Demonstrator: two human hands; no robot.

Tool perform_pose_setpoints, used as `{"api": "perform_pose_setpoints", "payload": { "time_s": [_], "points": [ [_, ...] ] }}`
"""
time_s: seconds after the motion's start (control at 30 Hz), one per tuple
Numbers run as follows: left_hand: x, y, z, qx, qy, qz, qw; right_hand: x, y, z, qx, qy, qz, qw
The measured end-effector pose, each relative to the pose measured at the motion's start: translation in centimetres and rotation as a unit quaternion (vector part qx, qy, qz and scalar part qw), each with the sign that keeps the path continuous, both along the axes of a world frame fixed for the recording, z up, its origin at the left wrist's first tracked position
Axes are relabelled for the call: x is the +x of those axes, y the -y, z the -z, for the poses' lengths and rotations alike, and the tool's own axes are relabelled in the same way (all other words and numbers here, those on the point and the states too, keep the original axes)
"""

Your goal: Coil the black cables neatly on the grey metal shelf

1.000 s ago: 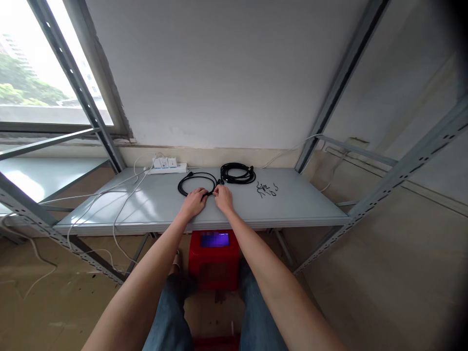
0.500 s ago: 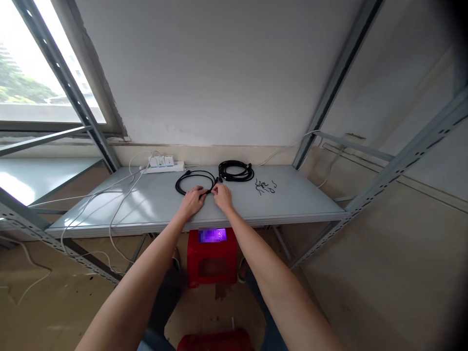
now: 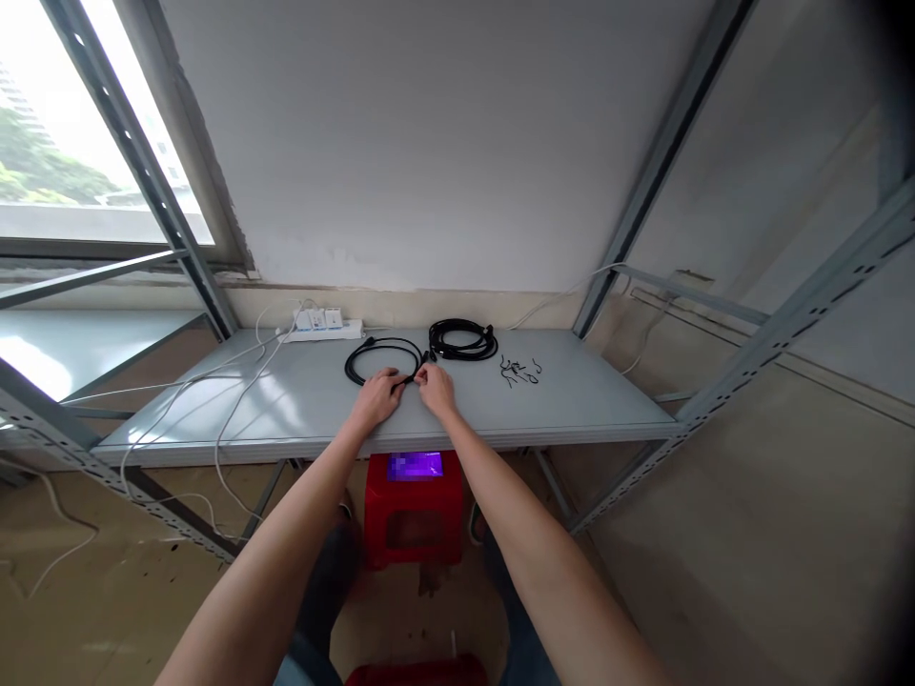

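Note:
A black cable [image 3: 350,366] lies in a loose loop on the grey metal shelf [image 3: 515,410], its near side running under my fingers. My left hand [image 3: 378,397] pinches the near side of this loop between thumb and fingers. Just to the right, my right hand [image 3: 436,389] is closed with its fingertips pressed together at the same cable, near a connector end. Whether a small tie is also in the fingers is too small to make out. Behind my right hand rests a thicker coiled black cable [image 3: 463,354].
Several short black twist ties [image 3: 520,370] lie scattered at the right. A white power strip [image 3: 321,332] with plugs and trailing white cords [image 3: 239,405] is at the back left. Metal uprights [image 3: 615,219] frame the shelf. Below stands a red stool [image 3: 413,529] bearing a lit phone [image 3: 416,466].
The view has shifted slightly, so the shelf sits a little lower in the picture. Both hands stay at the cable with only slight finger movement.

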State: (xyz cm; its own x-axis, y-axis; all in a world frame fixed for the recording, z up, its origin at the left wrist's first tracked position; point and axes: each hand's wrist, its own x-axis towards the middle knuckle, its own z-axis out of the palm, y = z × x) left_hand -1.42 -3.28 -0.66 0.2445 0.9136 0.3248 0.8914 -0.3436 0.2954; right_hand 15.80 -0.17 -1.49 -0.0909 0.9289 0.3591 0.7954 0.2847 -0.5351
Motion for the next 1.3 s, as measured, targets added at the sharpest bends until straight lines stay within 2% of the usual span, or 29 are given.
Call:
{"api": "perform_pose_setpoints", "payload": {
  "time_s": [0.3, 0.5, 0.87, 1.3],
  "points": [
    [0.19, 0.93, -0.43, -0.002, -0.005, -0.008, 1.000, -0.03, 0.52, -0.35, -0.015, 0.010, -0.005, 1.000],
    [0.00, 0.59, -0.22, -0.010, 0.000, -0.006, 1.000, -0.27, 0.79, -0.18, -0.020, 0.020, 0.004, 1.000],
    [0.12, 0.89, -0.23, -0.001, -0.006, -0.001, 1.000, 0.31, 0.61, -0.62, -0.034, -0.078, -0.040, 0.996],
    [-0.04, 0.33, 0.35, 0.005, 0.029, 0.024, 0.999, 0.36, 0.16, -0.05, -0.023, -0.089, -0.047, 0.995]
  ]
}}
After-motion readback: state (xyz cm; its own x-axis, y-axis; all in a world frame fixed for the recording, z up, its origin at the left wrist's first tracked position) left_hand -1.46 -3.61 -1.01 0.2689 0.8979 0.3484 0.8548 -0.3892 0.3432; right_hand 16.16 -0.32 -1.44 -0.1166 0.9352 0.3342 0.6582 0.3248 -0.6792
